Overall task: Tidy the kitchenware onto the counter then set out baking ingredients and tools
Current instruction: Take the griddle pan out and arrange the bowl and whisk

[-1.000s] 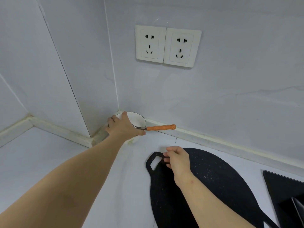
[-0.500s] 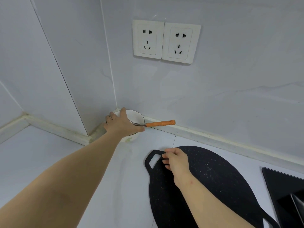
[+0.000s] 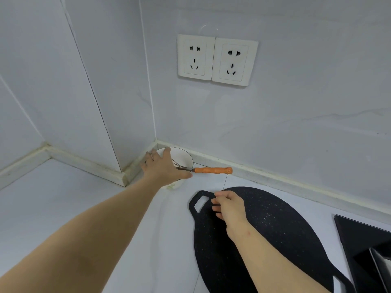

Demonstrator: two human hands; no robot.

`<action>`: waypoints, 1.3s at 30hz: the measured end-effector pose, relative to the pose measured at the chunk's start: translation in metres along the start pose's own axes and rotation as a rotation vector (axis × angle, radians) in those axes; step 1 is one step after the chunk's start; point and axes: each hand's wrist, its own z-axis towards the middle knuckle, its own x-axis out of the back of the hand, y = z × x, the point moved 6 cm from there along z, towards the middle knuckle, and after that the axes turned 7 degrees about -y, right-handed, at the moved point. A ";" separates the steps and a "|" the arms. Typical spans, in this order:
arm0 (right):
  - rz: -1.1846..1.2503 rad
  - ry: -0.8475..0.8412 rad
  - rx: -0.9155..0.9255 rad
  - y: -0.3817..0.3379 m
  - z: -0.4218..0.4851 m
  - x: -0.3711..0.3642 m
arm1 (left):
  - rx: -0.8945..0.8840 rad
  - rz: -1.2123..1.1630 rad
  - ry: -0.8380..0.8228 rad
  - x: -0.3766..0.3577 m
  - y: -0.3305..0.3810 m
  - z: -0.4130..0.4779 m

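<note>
**Whisk** (image 3: 211,170). Steel wire head and an orange, lumpy, carrot-like handle. The long axis runs nearly level, parallel to the back wall. The head points left into the bowl, and the handle points right, overhanging the rim above the counter (image 3: 63,197).

**Bowl** (image 3: 182,157). White, glossy and round, with a thin dark line at the lip. It stands upright in the corner of the counter, just beside the upstand where the two walls meet. A pale greenish smear lies at its near foot.

**Left hand** (image 3: 163,168). It reaches in from above with fingers spread over the bowl's left rim and thumb along the near side by the whisk's neck, so it grips the bowl.

**Board** (image 3: 275,229). Black, matt and finely speckled. It is a flat rounded teardrop lying on the counter near the bowl, without touching it. Its long axis runs from far-left to near-right, with a slot (image 3: 202,203) at the far-left end.

**Right hand** (image 3: 229,208). It rests on the board just beside the slot, fingers curled under. Whether they pinch the board cannot be told.

**Sockets** (image 3: 216,60). Two white square plates sit side by side on the grey marbled wall.

**Hob** (image 3: 359,240). Black glass, at the right edge.
</note>
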 end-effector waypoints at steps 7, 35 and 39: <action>-0.001 -0.011 0.014 -0.004 -0.028 0.020 | -0.213 -0.109 0.310 0.006 0.016 -0.057; -1.155 -0.317 -0.071 0.080 -0.149 0.094 | -0.461 0.345 -0.396 -0.142 0.047 -0.222; -1.219 -0.301 -0.033 0.079 -0.144 0.093 | -0.454 0.337 -0.391 -0.142 0.047 -0.220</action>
